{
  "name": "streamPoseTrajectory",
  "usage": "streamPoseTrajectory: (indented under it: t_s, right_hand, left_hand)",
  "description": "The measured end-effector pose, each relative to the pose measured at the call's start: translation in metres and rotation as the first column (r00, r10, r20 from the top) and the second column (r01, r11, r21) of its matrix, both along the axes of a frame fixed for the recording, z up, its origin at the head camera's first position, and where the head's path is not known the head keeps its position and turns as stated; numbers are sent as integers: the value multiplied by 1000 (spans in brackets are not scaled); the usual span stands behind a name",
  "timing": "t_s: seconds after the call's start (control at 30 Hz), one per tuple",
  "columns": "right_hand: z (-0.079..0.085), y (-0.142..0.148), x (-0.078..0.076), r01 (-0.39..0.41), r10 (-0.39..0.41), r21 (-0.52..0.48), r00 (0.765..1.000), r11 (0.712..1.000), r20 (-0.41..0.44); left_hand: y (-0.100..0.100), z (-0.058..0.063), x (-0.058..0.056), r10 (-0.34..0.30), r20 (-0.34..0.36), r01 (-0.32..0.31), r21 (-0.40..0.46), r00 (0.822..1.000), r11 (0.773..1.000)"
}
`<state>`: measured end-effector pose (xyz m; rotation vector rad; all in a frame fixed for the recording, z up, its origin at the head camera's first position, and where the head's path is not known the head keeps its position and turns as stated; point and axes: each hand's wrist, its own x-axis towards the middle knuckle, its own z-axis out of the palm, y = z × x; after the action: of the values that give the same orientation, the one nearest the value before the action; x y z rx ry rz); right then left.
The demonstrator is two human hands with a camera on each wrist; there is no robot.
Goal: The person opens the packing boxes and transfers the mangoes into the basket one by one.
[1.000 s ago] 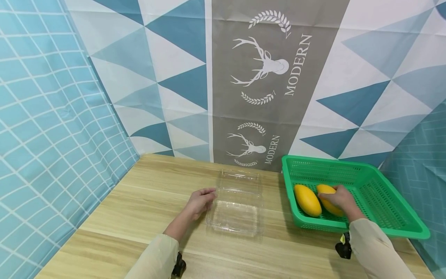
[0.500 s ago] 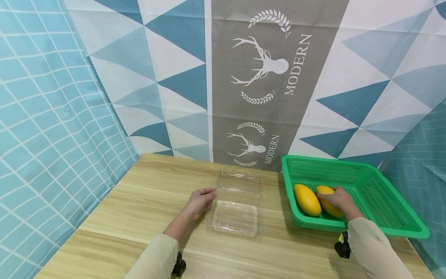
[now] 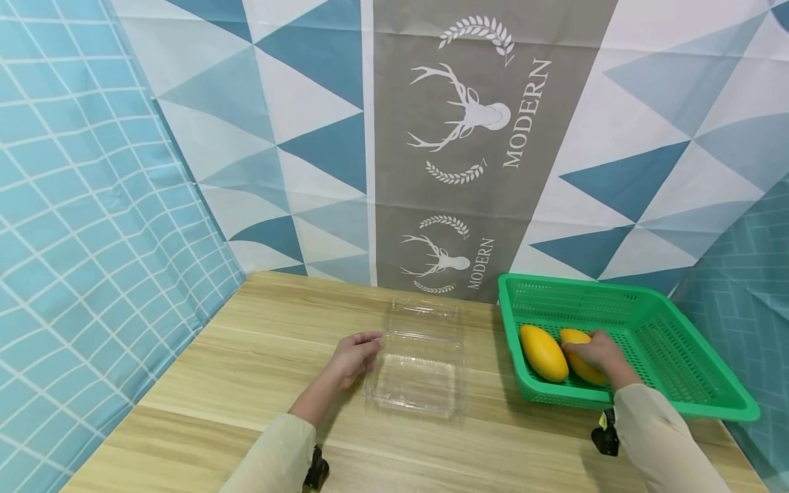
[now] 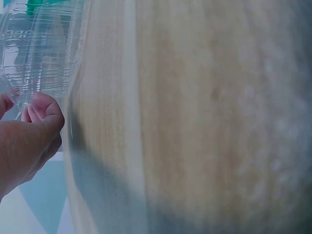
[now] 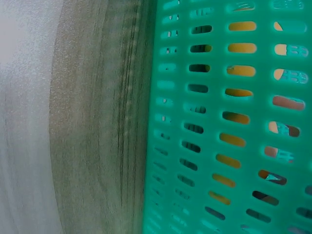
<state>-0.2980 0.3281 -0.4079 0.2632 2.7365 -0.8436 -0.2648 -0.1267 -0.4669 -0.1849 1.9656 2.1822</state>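
On the wooden table lies a clear plastic clamshell box, its lid laid back toward the wall. My left hand holds the box's left edge near the hinge; the left wrist view shows the fingers curled at the clear rim. Two yellow mangoes lie in the green basket. My right hand grips the right mango, thumb on its near left side; the palm side is hidden. The other mango lies just left of it. From the right wrist, the basket's slotted wall hides most of the hand.
The green plastic basket stands at the table's right side, against the back wall. Its raised rim surrounds the right hand. Patterned cloth hangs behind the wooden table, and blue tiled cloth hangs at the left.
Almost nothing moves. The right mango and my right hand shift very slightly between the first frame and the later ones; my left hand and the box stay put.
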Motion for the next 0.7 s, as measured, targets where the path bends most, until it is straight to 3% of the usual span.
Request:
streamPoseTrajectory:
  t_s: [0.7]
  right_hand:
    - [-3,6,-3,-16,16,-5,999,1000,31]
  left_hand:
    - [1,1,1,-6,-7,6,5,1000,1000]
